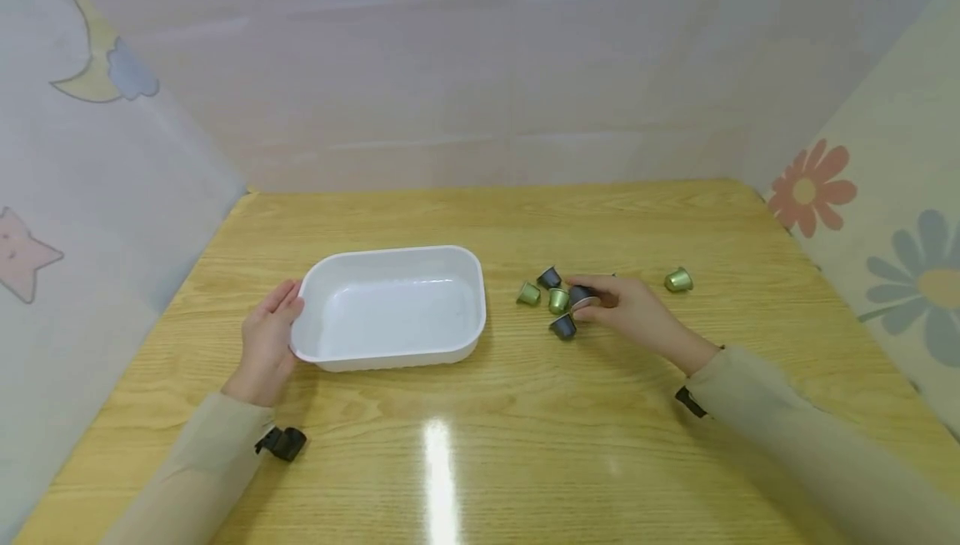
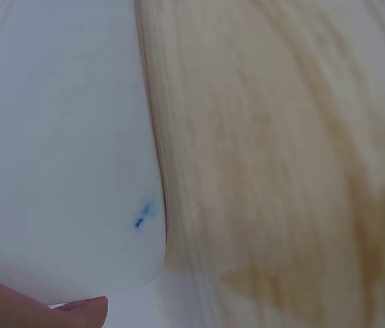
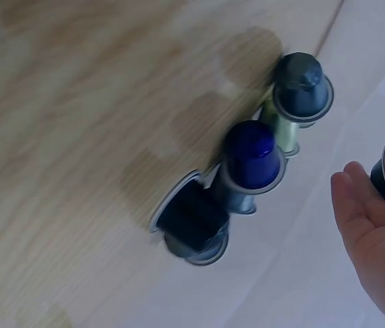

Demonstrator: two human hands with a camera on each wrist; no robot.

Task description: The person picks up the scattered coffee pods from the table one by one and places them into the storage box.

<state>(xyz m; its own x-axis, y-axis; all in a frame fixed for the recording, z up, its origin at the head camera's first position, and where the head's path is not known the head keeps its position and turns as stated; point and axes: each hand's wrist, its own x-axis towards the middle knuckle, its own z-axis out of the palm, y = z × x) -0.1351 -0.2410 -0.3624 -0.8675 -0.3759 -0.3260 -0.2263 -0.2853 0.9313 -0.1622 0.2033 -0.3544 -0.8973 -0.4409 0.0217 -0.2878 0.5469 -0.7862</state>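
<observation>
In the head view, my left hand rests with its fingers along the outside of the left end of a white plastic tub. Part of that hand also shows at the lower left of the left wrist view. My right hand pinches a dark coffee capsule between thumb and fingers, just above the table. Around it lie a dark capsule, a green capsule, another green capsule and a nearer dark capsule. Something small behind the right hand is mostly hidden.
A lone green capsule lies on the wooden table, right of the right hand. The tub holds nothing. A pale wall stands behind the table, with patterned side panels left and right. A blue mark shows on the tub's outer wall.
</observation>
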